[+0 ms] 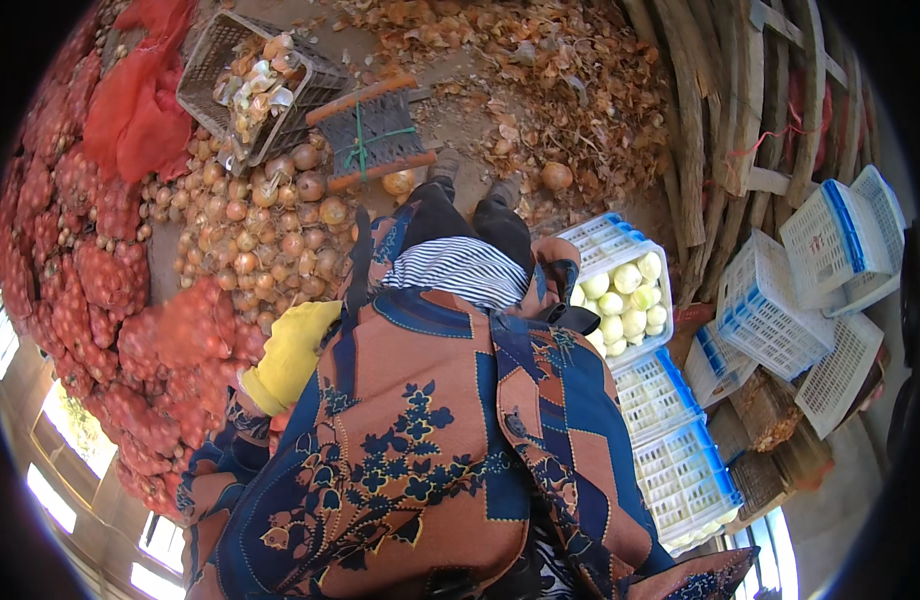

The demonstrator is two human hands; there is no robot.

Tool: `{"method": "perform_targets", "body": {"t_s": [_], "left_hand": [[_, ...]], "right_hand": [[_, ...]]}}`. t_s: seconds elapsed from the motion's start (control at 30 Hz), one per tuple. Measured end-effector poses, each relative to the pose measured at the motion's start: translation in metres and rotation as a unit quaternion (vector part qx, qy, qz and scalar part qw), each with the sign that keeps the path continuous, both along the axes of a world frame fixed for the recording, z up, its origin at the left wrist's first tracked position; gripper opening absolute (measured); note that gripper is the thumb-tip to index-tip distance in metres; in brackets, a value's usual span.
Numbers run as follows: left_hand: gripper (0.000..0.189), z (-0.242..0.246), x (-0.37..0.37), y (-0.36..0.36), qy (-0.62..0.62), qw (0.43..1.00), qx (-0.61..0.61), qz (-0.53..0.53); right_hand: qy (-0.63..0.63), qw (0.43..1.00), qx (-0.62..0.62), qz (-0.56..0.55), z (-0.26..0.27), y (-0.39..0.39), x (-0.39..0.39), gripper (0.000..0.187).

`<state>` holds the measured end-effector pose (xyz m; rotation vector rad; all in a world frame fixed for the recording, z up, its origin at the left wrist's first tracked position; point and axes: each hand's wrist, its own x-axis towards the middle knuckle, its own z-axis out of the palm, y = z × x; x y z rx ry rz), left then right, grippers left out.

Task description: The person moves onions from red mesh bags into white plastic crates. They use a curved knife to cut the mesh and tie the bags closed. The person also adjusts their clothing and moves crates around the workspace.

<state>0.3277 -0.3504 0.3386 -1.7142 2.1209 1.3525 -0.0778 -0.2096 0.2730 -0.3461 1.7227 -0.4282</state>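
Note:
My left hand (298, 349), in a yellow glove, is beside my waist at the edge of my patterned jacket (400, 420). Its fingertips are hidden against the cloth and a black strap (360, 255), so I cannot tell if it grips anything. My right hand is out of view. Unpeeled onions (272, 240) lie heaped on the floor beyond my left hand. A low stool (373, 131) with orange wooden bars, a dark woven seat and green cord lies by my feet. To my right, a white plastic crate (617, 244) holds peeled onions (626, 277).
Red mesh sacks of onions (114, 277) pile up at left. A tilted crate (212, 67) has onion scraps (261, 86) at its mouth. Onion skins (572, 82) litter the floor. Wooden poles (688, 127), stacked white crates (677, 465) and more crates (775, 304) are at right.

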Motion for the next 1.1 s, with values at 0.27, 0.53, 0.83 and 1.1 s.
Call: {"method": "perform_targets", "body": {"t_s": [0.27,0.53,0.83,1.1], "left_hand": [[0.028,-0.006,-0.002,0.030,-0.088,0.996,-0.019,-0.016],[0.027,-0.037,-0.011,0.059,-0.176,0.981,-0.056,-0.059],[0.025,-0.041,-0.023,0.081,-0.295,0.936,-0.171,-0.085],[0.031,-0.007,-0.025,0.046,0.127,0.935,0.062,0.325]], "right_hand": [[-0.020,1.000,-0.011,0.012,-0.002,-0.020,-0.021,0.040],[-0.006,1.000,-0.029,0.008,-0.003,-0.034,-0.037,0.045],[-0.027,0.999,-0.043,-0.015,-0.014,-0.060,-0.053,0.051],[-0.131,0.975,-0.056,0.169,-0.022,-0.141,-0.032,0.050]]}}
